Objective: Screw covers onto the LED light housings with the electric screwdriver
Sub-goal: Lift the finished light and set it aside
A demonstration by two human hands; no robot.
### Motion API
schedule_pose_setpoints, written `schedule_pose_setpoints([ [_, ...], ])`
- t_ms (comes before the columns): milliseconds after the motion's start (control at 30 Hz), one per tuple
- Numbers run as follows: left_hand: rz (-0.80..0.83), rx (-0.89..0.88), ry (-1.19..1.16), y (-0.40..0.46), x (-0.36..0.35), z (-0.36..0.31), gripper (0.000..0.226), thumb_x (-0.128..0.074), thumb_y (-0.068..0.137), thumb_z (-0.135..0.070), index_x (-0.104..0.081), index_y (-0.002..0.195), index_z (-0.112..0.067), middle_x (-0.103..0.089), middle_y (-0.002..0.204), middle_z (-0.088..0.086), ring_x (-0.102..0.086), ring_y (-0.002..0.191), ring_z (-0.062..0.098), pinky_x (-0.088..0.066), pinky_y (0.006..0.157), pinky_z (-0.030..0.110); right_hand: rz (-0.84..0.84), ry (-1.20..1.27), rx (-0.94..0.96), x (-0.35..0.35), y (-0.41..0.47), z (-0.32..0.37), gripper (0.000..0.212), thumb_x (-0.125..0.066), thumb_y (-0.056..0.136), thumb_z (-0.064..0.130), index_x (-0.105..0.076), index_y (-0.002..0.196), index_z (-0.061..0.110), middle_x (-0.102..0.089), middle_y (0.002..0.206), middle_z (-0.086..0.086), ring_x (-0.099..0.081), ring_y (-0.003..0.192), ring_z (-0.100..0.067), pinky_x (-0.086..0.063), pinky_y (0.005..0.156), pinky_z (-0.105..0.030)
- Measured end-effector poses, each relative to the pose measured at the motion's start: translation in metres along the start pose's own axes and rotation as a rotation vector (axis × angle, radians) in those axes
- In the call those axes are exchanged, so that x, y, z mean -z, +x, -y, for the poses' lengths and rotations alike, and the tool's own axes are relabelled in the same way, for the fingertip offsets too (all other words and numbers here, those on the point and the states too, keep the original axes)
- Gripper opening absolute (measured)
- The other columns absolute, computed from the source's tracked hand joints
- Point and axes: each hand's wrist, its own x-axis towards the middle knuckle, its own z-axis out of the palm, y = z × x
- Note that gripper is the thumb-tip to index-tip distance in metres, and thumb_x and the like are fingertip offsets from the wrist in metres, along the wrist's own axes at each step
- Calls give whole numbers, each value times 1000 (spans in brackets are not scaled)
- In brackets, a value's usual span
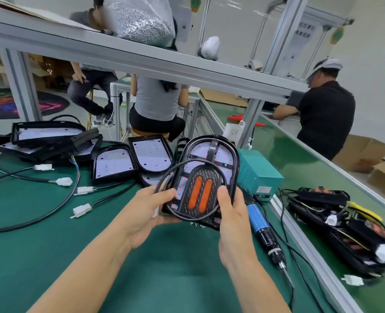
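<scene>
Both hands, left (pixel 145 213) and right (pixel 233 219), grip housing (pixel 209 175), seemingly tilted

Two hands, left (pixel 142 213) and right (pixel 234 224), are holding one light (pixel 207 177). One screwdriver (pixel 266 231) is lying by the table's (pixel 40 245) right edge. One blue box (pixel 258 170) is sitting behind it. Four white plugs (pixel 82 210) are lying toward the left edge. Three people are working beyond the table's far edge.
</scene>
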Motion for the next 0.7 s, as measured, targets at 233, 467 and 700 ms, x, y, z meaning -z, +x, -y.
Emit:
schedule_pose_setpoints([
  [233, 119, 16, 47, 31, -45, -2, 20, -52, 94, -10, -69, 104, -12, -74, 99, 8, -69, 80, 16, -57, 65, 32, -126, -8, 110, 40, 7, 15, 51, -48, 103, 26, -32, 148, 43, -51, 135, 32, -49, 124, 10, -35, 113, -31],
  [467, 213, 64, 101, 66, -101, 4, 18, -53, 93, -8, -68, 102, -7, -72, 91, 8, -67, 77, 16, -57, 63, 33, -288, -4, 147, 85, 17, 26, 51, -45, 104, 22, -33, 149, 44, -52, 139, 26, -51, 124, 6, -39, 111, -32],
  [700, 321, 139, 128, 93, -166, 16, 22, -53, 93, -6, -64, 111, 2, -68, 105, 19, -64, 89, 26, -58, 75, 43, -475, -64, 159, 142, 25, 40, 50, -45, 104, 23, -33, 149, 42, -54, 136, 24, -53, 123, 2, -40, 110, -34],
])
